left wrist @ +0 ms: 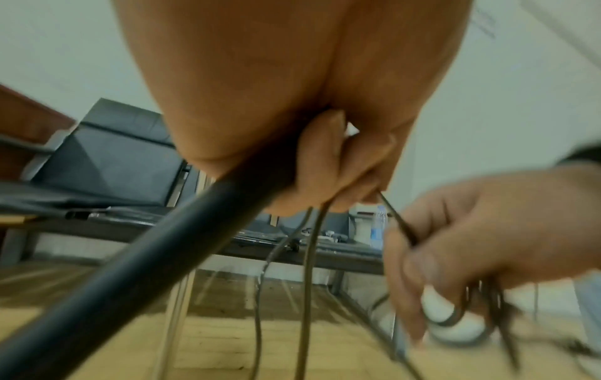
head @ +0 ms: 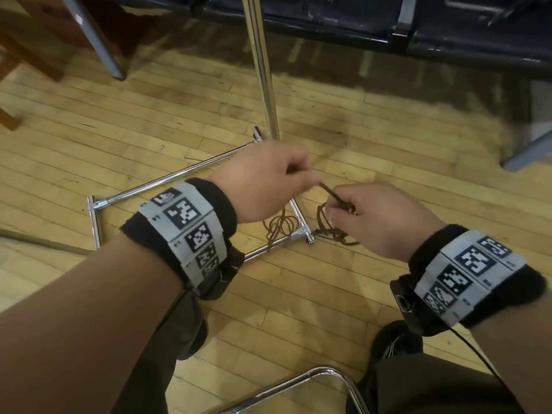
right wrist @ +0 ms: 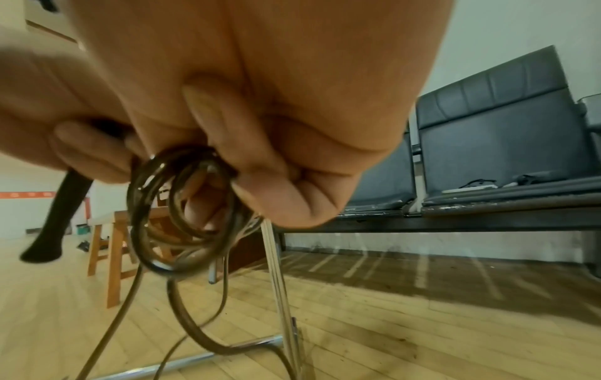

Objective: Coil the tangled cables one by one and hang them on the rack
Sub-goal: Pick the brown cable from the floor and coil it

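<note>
A thin brown cable runs taut between my two hands above the wooden floor. My left hand pinches one stretch of it, and strands hang down from its fingers. My right hand grips several small loops of the same cable, seen as a coil in the right wrist view. The rest of the cable lies tangled on the floor across the corner of the rack's base. The rack is a chrome pole on a rectangular chrome base frame, just beyond my hands.
A row of dark padded bench seats lines the far side. Wooden furniture and a grey leg stand at the back left. Another grey leg is at right. A chrome chair frame curves between my knees.
</note>
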`<act>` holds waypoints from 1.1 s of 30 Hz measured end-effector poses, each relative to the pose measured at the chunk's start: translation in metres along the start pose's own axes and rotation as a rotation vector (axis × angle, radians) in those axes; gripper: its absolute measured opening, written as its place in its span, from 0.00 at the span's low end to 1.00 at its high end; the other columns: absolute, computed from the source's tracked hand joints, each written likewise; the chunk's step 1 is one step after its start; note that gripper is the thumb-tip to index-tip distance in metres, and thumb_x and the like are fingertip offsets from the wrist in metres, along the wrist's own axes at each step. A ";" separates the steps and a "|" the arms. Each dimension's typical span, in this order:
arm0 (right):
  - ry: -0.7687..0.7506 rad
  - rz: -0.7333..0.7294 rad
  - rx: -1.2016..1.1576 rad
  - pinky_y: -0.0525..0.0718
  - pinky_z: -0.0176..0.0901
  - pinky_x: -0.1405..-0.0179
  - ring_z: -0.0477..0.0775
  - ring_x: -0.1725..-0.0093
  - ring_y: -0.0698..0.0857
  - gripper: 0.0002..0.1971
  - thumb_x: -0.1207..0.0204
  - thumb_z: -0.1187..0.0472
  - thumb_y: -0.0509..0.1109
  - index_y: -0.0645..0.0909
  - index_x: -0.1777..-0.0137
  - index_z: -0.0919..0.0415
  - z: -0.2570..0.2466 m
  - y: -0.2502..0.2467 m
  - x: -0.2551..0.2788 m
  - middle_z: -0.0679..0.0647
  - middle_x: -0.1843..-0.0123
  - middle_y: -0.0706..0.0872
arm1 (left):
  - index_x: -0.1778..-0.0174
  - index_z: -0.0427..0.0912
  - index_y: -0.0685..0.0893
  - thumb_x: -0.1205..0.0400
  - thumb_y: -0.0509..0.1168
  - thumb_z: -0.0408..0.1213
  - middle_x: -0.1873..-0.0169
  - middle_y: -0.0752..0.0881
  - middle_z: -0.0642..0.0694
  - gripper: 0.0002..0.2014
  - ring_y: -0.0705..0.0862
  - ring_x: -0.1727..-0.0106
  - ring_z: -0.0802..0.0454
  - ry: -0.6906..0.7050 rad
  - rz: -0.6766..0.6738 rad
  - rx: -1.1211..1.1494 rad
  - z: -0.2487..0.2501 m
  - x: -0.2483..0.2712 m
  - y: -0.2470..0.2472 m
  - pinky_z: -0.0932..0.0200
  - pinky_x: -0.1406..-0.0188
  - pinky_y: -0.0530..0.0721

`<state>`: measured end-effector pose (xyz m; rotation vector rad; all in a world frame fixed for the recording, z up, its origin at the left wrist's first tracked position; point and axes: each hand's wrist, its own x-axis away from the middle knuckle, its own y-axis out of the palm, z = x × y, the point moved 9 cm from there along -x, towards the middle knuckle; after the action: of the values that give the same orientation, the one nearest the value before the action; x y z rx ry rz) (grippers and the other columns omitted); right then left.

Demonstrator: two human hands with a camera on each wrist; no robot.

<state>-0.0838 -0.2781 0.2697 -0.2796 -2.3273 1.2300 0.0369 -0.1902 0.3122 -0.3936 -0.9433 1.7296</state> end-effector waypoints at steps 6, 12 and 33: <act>0.222 -0.295 0.148 0.84 0.49 0.45 0.51 0.45 0.86 0.16 0.18 0.40 0.66 0.78 0.34 0.41 0.061 0.033 0.003 0.46 0.43 0.88 | 0.55 0.53 0.87 0.13 0.65 0.51 0.64 0.82 0.52 0.10 0.72 0.76 0.59 -0.239 0.417 0.712 -0.036 0.001 -0.060 0.60 0.77 0.71; 0.096 -0.017 -0.026 0.73 0.33 0.60 0.37 0.50 0.80 0.26 0.26 0.30 0.69 0.76 0.30 0.35 0.027 0.006 -0.007 0.34 0.41 0.81 | 0.56 0.58 0.87 0.11 0.65 0.52 0.73 0.82 0.59 0.10 0.74 0.76 0.61 -0.127 0.097 0.431 -0.017 0.002 -0.023 0.65 0.79 0.74; 0.199 -0.204 -0.040 0.81 0.47 0.60 0.52 0.59 0.84 0.15 0.10 0.48 0.58 0.81 0.50 0.55 0.041 0.022 0.002 0.52 0.60 0.85 | 0.23 0.60 0.78 0.12 0.66 0.49 0.34 0.84 0.65 0.20 0.84 0.44 0.62 -0.320 0.436 0.009 -0.055 0.013 -0.067 0.62 0.52 0.79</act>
<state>-0.1079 -0.2942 0.2327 -0.1648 -2.1514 1.0107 0.1118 -0.1493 0.3304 -0.3381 -1.1362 2.2412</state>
